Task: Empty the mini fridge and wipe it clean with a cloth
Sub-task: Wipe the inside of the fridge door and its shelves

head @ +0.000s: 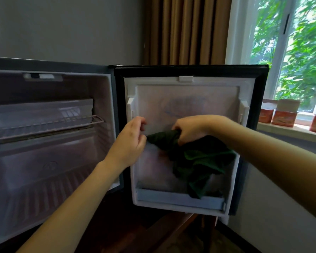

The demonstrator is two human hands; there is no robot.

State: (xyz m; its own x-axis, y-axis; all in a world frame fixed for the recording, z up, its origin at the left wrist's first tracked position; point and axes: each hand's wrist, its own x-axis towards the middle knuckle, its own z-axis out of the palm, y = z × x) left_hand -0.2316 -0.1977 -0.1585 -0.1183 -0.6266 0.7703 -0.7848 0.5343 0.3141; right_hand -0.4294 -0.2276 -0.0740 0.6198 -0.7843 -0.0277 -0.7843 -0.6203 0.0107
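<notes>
The mini fridge stands open on the left, its white inside bare except for a wire shelf. Its door is swung wide to the right, inner white liner facing me. A dark green cloth hangs in front of the door liner, above the lower door rack. My right hand grips the cloth's bunched top. My left hand has its fingers curled at the cloth's left tip by the door's left rim; whether it pinches the tip is unclear.
Brown curtains hang behind the fridge. A window sill on the right carries several orange and white cartons. A dark wooden surface lies below the door.
</notes>
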